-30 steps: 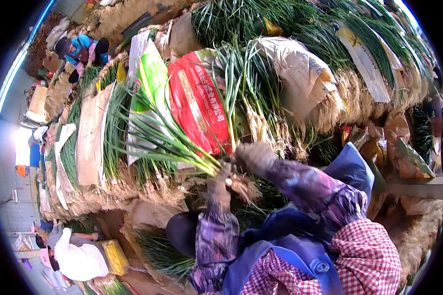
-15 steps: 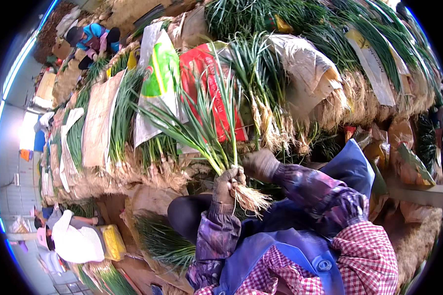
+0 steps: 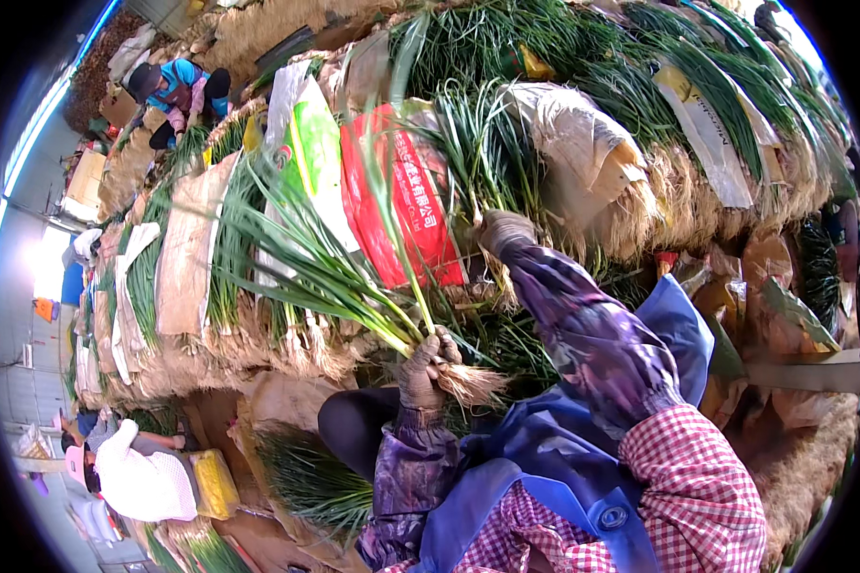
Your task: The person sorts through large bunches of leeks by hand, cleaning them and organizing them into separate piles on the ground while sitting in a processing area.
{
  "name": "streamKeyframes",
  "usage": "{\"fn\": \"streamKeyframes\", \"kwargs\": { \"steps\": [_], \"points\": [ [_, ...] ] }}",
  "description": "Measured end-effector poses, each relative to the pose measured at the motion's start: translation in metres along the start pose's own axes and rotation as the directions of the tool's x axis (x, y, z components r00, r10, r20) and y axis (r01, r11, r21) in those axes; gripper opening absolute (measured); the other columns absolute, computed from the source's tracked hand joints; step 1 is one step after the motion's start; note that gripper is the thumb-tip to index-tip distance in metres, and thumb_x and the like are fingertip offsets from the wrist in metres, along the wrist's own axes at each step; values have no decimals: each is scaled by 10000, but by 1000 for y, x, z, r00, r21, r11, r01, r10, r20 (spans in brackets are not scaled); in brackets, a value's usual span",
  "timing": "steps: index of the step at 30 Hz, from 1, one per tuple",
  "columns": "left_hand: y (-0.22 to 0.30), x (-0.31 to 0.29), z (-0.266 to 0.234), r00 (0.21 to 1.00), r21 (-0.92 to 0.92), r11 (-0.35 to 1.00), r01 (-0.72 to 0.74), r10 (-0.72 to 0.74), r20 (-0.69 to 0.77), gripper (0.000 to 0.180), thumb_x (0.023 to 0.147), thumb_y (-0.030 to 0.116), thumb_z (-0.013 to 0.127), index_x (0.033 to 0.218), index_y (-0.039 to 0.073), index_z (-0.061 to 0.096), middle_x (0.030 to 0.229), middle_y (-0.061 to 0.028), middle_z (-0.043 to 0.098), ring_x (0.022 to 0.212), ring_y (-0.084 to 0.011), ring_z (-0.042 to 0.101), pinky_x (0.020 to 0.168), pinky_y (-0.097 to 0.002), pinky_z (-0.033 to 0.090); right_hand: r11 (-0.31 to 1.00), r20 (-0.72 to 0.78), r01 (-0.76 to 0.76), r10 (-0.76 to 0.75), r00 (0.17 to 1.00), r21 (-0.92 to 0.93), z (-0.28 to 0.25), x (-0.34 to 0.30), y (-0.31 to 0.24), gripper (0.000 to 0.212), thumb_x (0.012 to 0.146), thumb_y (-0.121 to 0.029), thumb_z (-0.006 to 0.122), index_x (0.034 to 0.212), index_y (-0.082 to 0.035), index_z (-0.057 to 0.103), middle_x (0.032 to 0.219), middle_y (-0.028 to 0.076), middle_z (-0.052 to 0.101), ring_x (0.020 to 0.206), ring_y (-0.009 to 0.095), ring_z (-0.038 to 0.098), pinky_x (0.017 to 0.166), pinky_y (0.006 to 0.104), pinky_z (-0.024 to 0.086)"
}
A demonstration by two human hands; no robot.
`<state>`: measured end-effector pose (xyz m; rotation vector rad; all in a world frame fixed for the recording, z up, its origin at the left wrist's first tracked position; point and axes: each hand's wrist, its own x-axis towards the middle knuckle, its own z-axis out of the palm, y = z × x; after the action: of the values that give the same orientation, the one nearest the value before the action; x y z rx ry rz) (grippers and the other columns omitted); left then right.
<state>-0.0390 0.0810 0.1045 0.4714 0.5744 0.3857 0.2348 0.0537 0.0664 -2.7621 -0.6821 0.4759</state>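
Scallion bunch sits centre frame, gripped near its root end by the left hand, gloved, fingers closed tight round the stalks. Roots stick out just right of the fist; green leaves fan up and left over the pile. Right hand, gloved, reaches up into the stacked scallions; fingers look curled among the stalks, but what they hold cannot be told. Stack wall runs across the whole upper frame, roots facing out, very little free room between it and the arms. Sacks wrap the bundles: red sack just behind the bunch, green-white sack beside it, tan sacks to the right. Loose scallions lie below the left forearm. Blue apron fills lower right. A person in white hat crouches lower left; another person in blue at top left, well apart.
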Motion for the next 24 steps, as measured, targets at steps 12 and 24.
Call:
{"fn": "streamKeyframes", "kwargs": {
  "steps": [12, 24],
  "points": [
    [-29, 45, -28, 954, 305, 937, 171, -80, -288, 97, 763, 29, 691, 768, 39, 595, 588, -10, 558, 449, -84, 483, 442, -230, 428, 682, 170, 713, -731, 661, 161, 3, -152, 18, 191, 811, -224, 642, 972, -120, 640, 807, 92, 648, 701, 257, 641, 642, 342, 525],
    [-27, 2, -42, 973, 136, 985, 110, -79, -217, 235, 764, 61, 680, 965, 54, 558, 764, -84, 587, 563, -163, 555, 418, -251, 441, 914, 71, 64, -100, 992, 401, 37, -121, 64, 286, 866, -340, 526, 1017, -135, 656, 908, 103, 665, 815, 260, 640, 775, 376, 490]
  ]
}}
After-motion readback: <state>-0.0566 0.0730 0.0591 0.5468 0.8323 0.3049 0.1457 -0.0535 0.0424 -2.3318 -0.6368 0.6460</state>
